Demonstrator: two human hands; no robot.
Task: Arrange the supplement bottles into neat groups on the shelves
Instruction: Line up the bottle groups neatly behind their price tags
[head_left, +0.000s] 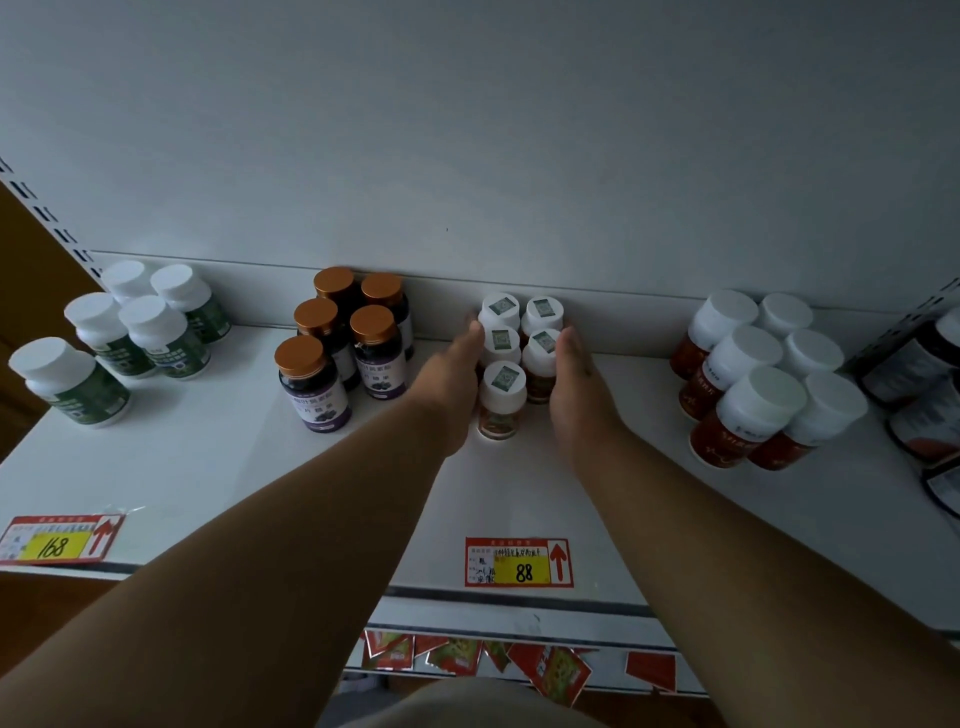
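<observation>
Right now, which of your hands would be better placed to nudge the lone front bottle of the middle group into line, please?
Left, probably. The left hand lies flat beside the front bottle, close to its side. The right hand flanks the shorter right column, with a gap between it and that bottle.

Both forearms reach toward twelve o'clock; the left hand (451, 375) and right hand (574, 378) face each other, fingers straight.
</observation>
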